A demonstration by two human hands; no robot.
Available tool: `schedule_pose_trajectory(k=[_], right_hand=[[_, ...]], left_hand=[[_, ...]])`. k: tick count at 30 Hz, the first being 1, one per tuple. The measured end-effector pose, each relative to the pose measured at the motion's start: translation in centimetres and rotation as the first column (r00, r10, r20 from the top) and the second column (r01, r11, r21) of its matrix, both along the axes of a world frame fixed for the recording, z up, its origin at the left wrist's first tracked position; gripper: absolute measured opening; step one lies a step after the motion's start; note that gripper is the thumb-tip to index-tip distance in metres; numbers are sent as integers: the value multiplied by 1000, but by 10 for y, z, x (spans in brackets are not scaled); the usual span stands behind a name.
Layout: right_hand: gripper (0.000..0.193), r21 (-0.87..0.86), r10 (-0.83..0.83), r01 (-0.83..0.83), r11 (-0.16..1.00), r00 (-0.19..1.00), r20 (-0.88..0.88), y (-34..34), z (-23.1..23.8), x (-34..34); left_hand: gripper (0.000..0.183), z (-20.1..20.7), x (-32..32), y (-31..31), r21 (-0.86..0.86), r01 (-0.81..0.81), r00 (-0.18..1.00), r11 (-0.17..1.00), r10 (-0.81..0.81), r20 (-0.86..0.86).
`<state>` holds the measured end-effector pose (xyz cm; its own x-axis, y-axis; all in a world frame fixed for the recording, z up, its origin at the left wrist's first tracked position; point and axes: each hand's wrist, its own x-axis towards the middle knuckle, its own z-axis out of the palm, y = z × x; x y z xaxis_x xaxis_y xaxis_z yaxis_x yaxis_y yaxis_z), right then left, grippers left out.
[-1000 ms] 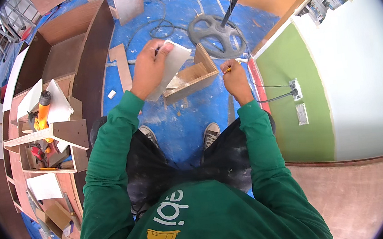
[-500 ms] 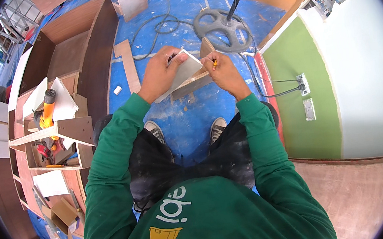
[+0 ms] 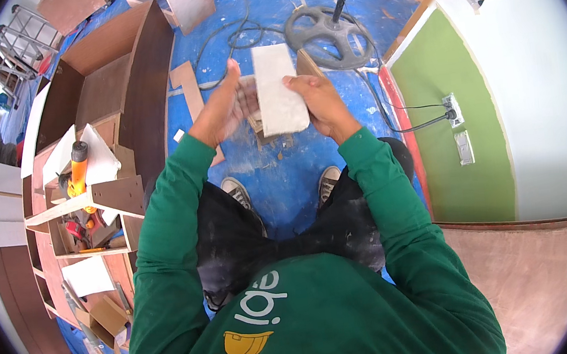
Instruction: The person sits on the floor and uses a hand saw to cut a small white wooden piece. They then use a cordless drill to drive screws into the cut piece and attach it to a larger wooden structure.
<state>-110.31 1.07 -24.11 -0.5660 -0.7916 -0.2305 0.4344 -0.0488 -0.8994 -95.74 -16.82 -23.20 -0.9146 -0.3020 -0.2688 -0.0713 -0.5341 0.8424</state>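
Observation:
A pale, off-white rectangular board piece (image 3: 276, 88) stands upright in front of me, broad face toward me. My right hand (image 3: 323, 104) grips its right edge, thumb pressed on the face. Beside the piece's left edge is my left hand (image 3: 223, 107), its thumb up and fingers stretched out, somewhat blurred, with nothing seen in it. Below and behind the piece, a small wooden assembly (image 3: 265, 138) rests on the blue floor sheet, mostly hidden. One brown wooden board (image 3: 309, 64) of it rises past my right hand. The pencil is not visible now.
A large brown cabinet carcass (image 3: 136, 61) lies to the left. On it, an open wooden tool box (image 3: 119, 193) holds an orange and black power tool (image 3: 78, 167). A round grey stand base (image 3: 327, 37) and cables lie ahead. A plug (image 3: 452, 114) sits in the wall socket at right.
The pale piece has swung from slanted to upright, its broad face toward me. My left hand has let go and moved left; my right hand, earlier with a pencil, now holds the piece.

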Motion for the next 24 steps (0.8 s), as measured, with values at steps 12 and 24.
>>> schedule_pose_trajectory(k=[12,24], right_hand=[[34,69,-227,236,969,967,-117,7,-9,-22],[41,446,251,37,894,785,-567,22,53,-18]], left_hand=[[59,11,14,40,-40,221,969,974,-215,121],[54,-47,-23,18,-11,107,994,994,-107,10]])
